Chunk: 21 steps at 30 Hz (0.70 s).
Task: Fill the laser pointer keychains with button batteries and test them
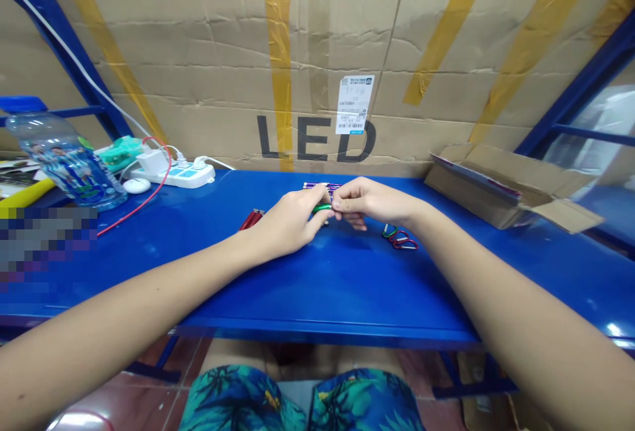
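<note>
My left hand is closed around a small green cylinder above the blue table. The fingertips of my right hand pinch together at the cylinder's right end; what they grip there is too small to make out. Just behind my hands lie several purple rods, partly hidden. Red rods rest to the left, beside my left wrist. Near my right wrist, green and red carabiner clips lie in a small group.
On the blue table, an open cardboard box stands at the right. A plastic bottle, a white power strip, a white mouse and a red cable are at the left. A large carton stands behind.
</note>
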### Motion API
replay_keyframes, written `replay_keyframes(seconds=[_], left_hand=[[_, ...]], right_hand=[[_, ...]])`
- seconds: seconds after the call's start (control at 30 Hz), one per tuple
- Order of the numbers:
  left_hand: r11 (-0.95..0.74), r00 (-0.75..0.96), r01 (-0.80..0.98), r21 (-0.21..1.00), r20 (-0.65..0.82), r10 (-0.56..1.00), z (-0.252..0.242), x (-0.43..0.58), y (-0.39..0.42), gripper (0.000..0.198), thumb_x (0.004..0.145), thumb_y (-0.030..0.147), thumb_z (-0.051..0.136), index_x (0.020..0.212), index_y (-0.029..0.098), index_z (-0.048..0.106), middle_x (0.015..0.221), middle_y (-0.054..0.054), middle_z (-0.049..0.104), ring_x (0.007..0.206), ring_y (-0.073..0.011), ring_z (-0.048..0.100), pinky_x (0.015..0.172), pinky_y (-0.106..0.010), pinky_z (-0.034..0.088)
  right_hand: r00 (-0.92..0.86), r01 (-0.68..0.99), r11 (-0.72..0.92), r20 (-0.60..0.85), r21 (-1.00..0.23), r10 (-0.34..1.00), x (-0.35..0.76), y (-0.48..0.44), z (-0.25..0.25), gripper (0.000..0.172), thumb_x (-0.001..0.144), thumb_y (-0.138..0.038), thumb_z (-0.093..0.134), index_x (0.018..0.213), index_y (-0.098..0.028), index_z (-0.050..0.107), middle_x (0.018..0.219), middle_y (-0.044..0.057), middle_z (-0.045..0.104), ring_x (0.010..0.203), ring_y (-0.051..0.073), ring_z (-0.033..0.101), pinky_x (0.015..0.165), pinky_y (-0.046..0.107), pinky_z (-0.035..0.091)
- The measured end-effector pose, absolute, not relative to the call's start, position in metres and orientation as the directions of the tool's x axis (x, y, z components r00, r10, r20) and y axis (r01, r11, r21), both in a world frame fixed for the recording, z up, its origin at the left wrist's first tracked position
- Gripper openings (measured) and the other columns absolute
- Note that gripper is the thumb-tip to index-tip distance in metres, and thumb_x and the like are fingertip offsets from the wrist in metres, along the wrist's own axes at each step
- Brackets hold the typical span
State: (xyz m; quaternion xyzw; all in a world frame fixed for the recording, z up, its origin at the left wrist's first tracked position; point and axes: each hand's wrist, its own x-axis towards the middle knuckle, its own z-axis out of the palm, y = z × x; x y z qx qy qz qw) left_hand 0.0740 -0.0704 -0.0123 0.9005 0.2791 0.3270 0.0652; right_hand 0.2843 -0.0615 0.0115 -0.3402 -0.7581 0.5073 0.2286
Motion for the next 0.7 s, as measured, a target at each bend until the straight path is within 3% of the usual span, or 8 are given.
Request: replay_keyframes(seconds=[0.1, 0.3, 0.53, 0.6, 0.7], left_hand=[[-0.836, 0.609, 0.46, 0.298, 0.579, 0.542, -0.012, 0.074, -0.072, 0.009, 0.094, 0.023, 0.057, 0.099, 0.016, 0.06, 0.094, -0.005, 0.071, 0.082, -0.0186, 0.066, 0.074, -0.031, 0.049], [-0.818, 0.643, 0.543, 0.191, 0.532, 0.551, -0.01, 0.074, -0.07, 0.031, 0.101, 0.019, 0.037, 0.088, 0.014, 0.064, 0.086, -0.009, 0.068, 0.083, -0.021, 0.063, 0.078, -0.037, 0.049], [-0.747, 0.641, 0.468, 0.472, 0.401, 0.655, -0.008, 0.069, -0.067, 0.011, 0.094, 0.02, 0.052, 0.087, 0.017, 0.06, 0.077, -0.001, 0.07, 0.068, -0.0156, 0.063, 0.064, -0.028, 0.045], [-0.761, 0.638, 0.433, 0.483, 0.433, 0.637, -0.008, 0.068, -0.067, 0.009, 0.093, 0.02, 0.054, 0.086, 0.017, 0.059, 0.076, 0.0, 0.069, 0.067, -0.0146, 0.062, 0.064, -0.027, 0.044], [-0.821, 0.638, 0.406, 0.401, 0.519, 0.569, -0.009, 0.069, -0.068, 0.009, 0.093, 0.019, 0.054, 0.085, 0.017, 0.058, 0.077, -0.001, 0.067, 0.069, -0.0146, 0.06, 0.065, -0.027, 0.043]], right_hand=[[-0.653, 0.299, 0.325, 0.056, -0.897, 0.756, 0.285, -0.061, 0.013, 0.031, 0.089, -0.04, 0.066, 0.072, -0.014, 0.06, 0.052, -0.003, 0.051, 0.045, 0.01, 0.046, 0.047, 0.024, 0.039], [-0.605, 0.456, 0.475, 0.13, -0.752, 0.786, 0.284, -0.059, 0.012, 0.03, 0.088, -0.036, 0.061, 0.067, -0.017, 0.054, 0.05, -0.004, 0.049, 0.045, 0.01, 0.046, 0.048, 0.024, 0.034], [-0.617, 0.499, 0.565, 0.188, -0.657, 0.764, 0.275, -0.063, 0.008, 0.028, 0.087, -0.027, 0.056, 0.061, -0.017, 0.05, 0.05, -0.005, 0.048, 0.047, 0.009, 0.045, 0.051, 0.023, 0.032], [-0.61, 0.489, 0.559, 0.196, -0.67, 0.768, 0.275, -0.063, 0.007, 0.028, 0.087, -0.027, 0.056, 0.061, -0.017, 0.05, 0.05, -0.005, 0.048, 0.047, 0.009, 0.045, 0.05, 0.023, 0.032], [-0.6, 0.443, 0.522, 0.192, -0.729, 0.777, 0.274, -0.062, 0.004, 0.026, 0.085, -0.028, 0.057, 0.063, -0.017, 0.053, 0.047, -0.005, 0.048, 0.044, 0.009, 0.045, 0.048, 0.023, 0.032]])
